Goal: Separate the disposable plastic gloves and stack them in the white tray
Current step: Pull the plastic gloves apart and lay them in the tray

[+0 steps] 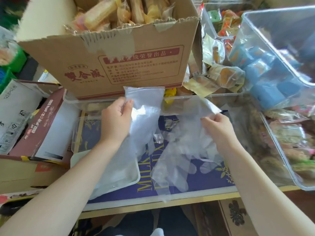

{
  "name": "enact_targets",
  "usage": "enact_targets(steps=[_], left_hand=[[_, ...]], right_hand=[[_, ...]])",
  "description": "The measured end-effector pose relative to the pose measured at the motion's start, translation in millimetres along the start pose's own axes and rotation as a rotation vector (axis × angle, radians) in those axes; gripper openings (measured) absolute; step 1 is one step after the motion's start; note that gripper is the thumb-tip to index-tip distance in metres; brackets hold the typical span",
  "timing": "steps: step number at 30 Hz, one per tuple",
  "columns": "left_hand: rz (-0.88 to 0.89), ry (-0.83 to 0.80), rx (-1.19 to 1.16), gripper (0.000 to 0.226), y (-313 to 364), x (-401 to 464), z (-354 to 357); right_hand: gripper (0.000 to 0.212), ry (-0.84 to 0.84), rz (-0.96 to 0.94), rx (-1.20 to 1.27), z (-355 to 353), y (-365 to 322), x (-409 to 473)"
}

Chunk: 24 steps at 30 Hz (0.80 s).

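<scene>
- Two bare forearms are seen nearest the camera, reaching forward over a blue printed surface (196, 183) lettered "MILK".
- At far left, a maroon carton (39, 125) and a white carton (15, 106) are noted, beside the work area.
- Left hand (117, 120): thumb and fingers are curled round the edge of a clear plastic glove (144, 106), which is held up by its cuff in front of a cardboard box (109, 62) filled with wrapped snacks.
- White tray (119, 174): placed under the left forearm, on the blue surface; thin clear film is seen lying in it.
- A loose pile of gloves (180, 160) is spread on the blue surface, just right of the tray.
- Right hand (218, 128): a sheet of glove film from the pile is pinched between the fingertips.
- At right, clear plastic bins (272, 53) holding wrapped snacks are recorded.
</scene>
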State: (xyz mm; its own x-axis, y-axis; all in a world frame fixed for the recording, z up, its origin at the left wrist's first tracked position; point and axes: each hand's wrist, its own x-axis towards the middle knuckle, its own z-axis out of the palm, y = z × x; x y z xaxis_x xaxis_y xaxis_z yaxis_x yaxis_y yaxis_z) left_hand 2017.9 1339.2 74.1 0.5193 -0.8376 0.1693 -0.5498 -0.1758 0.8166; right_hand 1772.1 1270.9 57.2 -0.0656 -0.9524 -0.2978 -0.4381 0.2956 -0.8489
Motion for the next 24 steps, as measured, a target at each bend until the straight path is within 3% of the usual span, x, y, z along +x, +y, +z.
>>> enact_targets(steps=[4, 8, 12, 18, 21, 24], left_hand=[[-0.014, -0.09, -0.061, 0.02, 14, -18, 17], [-0.024, -0.222, -0.145, 0.02, 14, -30, 26], [-0.038, -0.289, -0.274, 0.027, 10, -40, 22], [-0.221, -0.388, -0.661, 0.032, 17, -47, 10], [-0.316, -0.624, -0.938, 0.039, 18, -46, -3], [-0.291, -0.701, -0.913, 0.025, 13, -41, -9]], right_hand=[[0.028, -0.011, -0.308, -0.115, 28, -42, -51], [0.032, -0.131, -0.377, -0.251, 68, -52, -70], [0.036, -0.166, -0.367, -0.181, 82, -55, -78], [0.031, -0.297, -0.318, -0.044, 85, -53, -87], [0.028, -0.297, -0.291, 0.018, 82, -54, -90], [0.034, -0.308, -0.238, 0.045, 84, -52, -91]])
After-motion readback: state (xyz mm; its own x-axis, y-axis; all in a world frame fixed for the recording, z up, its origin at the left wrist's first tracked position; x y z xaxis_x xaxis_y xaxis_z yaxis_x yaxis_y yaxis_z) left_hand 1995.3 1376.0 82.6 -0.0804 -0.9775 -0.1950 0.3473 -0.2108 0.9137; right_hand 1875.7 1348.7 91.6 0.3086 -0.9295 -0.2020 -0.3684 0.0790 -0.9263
